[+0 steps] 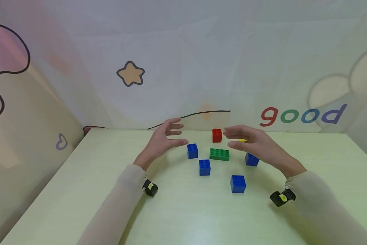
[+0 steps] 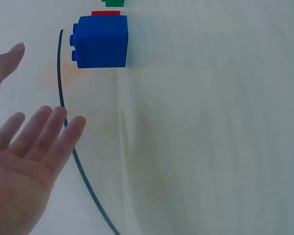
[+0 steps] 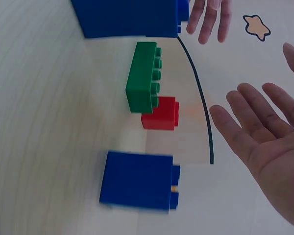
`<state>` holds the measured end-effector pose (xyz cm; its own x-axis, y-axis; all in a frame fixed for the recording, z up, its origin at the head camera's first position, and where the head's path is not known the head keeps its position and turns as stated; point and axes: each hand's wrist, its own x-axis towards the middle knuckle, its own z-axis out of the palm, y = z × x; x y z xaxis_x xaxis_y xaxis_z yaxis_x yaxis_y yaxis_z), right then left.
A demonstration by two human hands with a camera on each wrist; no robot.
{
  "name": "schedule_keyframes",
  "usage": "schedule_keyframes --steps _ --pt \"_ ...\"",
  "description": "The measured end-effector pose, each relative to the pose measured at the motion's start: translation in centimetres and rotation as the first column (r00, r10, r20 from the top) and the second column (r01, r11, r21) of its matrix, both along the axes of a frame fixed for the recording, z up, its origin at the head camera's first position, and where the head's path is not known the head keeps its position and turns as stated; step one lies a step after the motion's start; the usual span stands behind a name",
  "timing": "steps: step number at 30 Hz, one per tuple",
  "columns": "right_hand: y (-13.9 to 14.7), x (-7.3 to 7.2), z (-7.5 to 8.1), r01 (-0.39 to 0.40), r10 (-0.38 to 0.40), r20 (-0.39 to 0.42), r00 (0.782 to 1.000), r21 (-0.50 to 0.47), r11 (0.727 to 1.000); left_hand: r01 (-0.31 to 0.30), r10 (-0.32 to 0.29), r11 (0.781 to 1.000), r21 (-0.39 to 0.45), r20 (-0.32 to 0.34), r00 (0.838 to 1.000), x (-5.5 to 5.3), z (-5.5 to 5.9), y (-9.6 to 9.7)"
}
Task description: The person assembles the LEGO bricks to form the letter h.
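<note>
My left hand (image 1: 166, 139) hovers above the table with fingers apart and nothing held; closest to it is a blue block (image 1: 192, 151), also large in the left wrist view. On the other side, my right hand (image 1: 253, 141) is likewise raised and bare, partly covering a yellow block (image 1: 242, 140) and another blue block (image 1: 252, 159). Between the hands lies a long green block (image 1: 219, 154), with a red block (image 1: 217, 135) behind it. Nearer the front sit two more blue blocks (image 1: 204, 167), the rightmost one (image 1: 238, 184) closest to me.
The pale table (image 1: 177, 214) ends at a printed backdrop (image 1: 183, 68) with a star (image 1: 130, 73) and coloured lettering (image 1: 303, 115). Black wrist cameras (image 1: 150, 188) are strapped at both sleeves.
</note>
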<state>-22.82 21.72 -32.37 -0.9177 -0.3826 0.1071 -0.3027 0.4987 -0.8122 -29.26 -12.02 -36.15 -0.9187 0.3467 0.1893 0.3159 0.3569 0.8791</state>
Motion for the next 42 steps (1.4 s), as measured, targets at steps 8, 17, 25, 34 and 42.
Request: schedule_keyframes --steps 8,17,25,34,42 --pt "-2.7 -0.8 -0.4 -0.1 0.1 -0.004 0.995 0.0 0.995 0.044 -0.043 0.999 -0.007 0.025 0.999 0.1 -0.4 0.6" --pt "-4.6 -1.4 -1.2 -0.193 0.19 0.068 0.979 0.034 0.981 0.104 -0.104 0.995 0.008 0.132 0.986 0.1 -1.1 1.0" --pt "-4.9 -1.4 -1.7 -0.208 0.192 0.122 0.974 0.132 0.969 0.12 -0.116 0.993 -0.014 0.173 0.978 0.2 -1.3 1.3" --pt "-5.5 -1.2 -2.5 -0.234 0.203 0.174 0.964 0.187 0.954 0.119 -0.111 0.993 -0.028 0.189 0.976 0.2 -1.8 1.1" --pt "-5.6 -1.2 -2.8 -0.246 0.216 0.152 0.964 0.217 0.945 0.106 -0.096 0.993 -0.042 0.196 0.976 0.3 -2.1 1.1"
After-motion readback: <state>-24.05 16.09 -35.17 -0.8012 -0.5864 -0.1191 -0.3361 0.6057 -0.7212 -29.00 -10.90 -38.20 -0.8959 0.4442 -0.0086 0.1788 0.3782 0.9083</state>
